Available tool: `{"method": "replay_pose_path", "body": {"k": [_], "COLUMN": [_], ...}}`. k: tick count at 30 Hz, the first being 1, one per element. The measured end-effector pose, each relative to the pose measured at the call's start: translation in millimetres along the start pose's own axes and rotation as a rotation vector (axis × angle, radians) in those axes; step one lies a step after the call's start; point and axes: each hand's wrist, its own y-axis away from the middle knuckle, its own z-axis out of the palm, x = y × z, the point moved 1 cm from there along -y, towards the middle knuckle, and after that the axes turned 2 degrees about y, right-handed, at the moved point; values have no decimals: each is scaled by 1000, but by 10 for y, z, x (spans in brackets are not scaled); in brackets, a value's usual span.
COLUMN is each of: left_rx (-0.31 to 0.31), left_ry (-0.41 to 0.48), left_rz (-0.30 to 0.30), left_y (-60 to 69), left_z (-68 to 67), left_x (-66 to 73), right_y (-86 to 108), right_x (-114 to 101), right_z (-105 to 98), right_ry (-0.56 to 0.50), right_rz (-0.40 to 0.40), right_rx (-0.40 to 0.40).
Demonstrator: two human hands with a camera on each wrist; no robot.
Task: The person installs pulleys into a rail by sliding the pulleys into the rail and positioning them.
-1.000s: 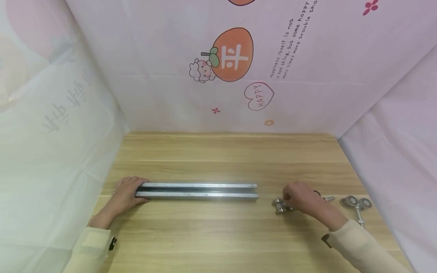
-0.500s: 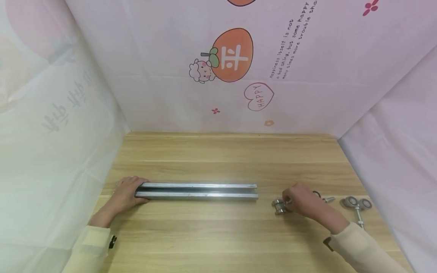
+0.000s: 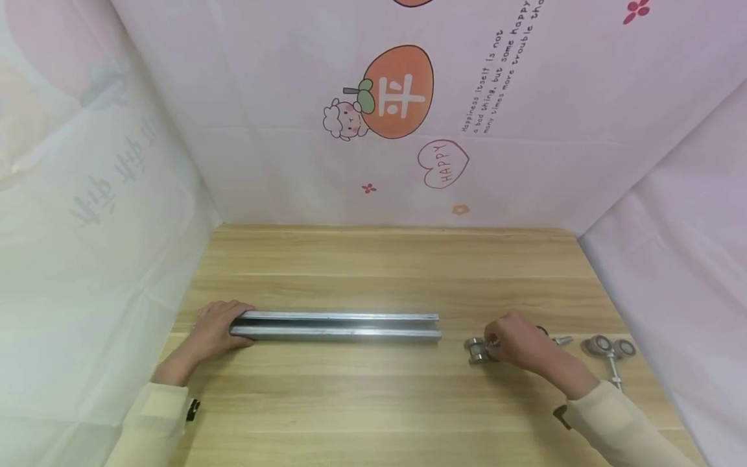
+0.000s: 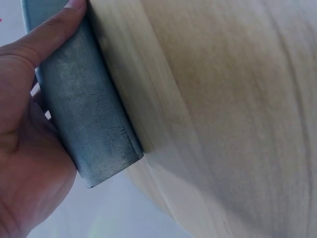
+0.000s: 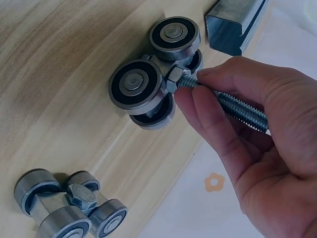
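A metal U-shaped rail [image 3: 338, 333] lies lengthwise on the table, its slot facing up. My left hand [image 3: 217, 329] grips the rail's left end, with the thumb along the near side in the left wrist view. To the right, past the rail's other end, my right hand [image 3: 516, 340] pinches the threaded bolt [image 5: 242, 111] of a roller trolley [image 5: 136, 82] between thumb and fingers. The trolley's wheels point left, toward the rail. Whether those wheels touch the table, I cannot tell.
A second roller trolley [image 3: 611, 348] lies at the right, its stem toward the front. Behind my right wrist, a bolt end [image 3: 563, 340] and a dark ring [image 3: 543, 330] show partly. White printed cloth [image 3: 292, 130] walls the wooden table [image 3: 379, 266] at back and sides.
The right hand has shifted slightly on the trolley, and the trolley's wheels have turned a little. The left hand and the rail have stayed in place.
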Motion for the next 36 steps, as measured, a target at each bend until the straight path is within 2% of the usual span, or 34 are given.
{"method": "replay_pose_path", "body": {"k": [14, 27, 36], "left_rx": [-16, -14, -19], "left_ry": [22, 16, 28], "left_rz": [6, 1, -12], "left_y": [-8, -27, -24], "left_z": [-51, -11, -21], "left_x": [16, 2, 1], "right_y": [-120, -267, -395], "right_x": [-27, -84, -99], "right_z": [-50, -23, 30], "right_ry": [-12, -2, -32], "right_rz": [-23, 15, -6], "right_rx": [59, 49, 45]}}
